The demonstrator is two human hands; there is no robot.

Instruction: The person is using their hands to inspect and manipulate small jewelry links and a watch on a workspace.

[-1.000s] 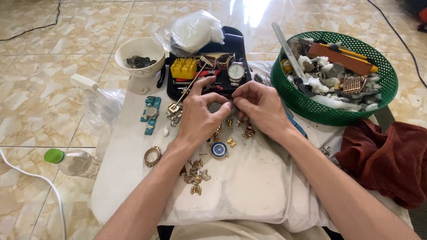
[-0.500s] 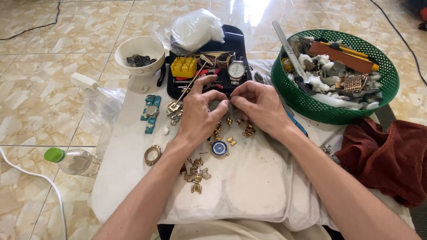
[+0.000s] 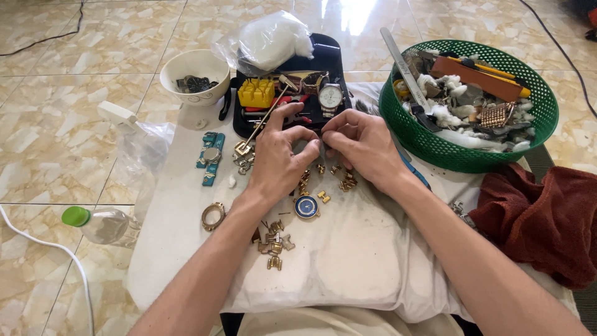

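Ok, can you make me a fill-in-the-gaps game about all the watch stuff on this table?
1. The basket full of odds and ends is coloured ____.
2. The small loose watch face below the left hand has a ____ dial.
3. The bottle lying on the floor has a ____ cap.
4. The white bowl stands to the ____ of the black tray.

Missing words: green; blue; green; left

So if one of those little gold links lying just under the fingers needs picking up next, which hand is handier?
Probably the right hand. The loose gold links lie just below it, while the left hand sits nearer the gold strap piece. Both hands pinch something tiny between them, too small to identify, so either must let go first.
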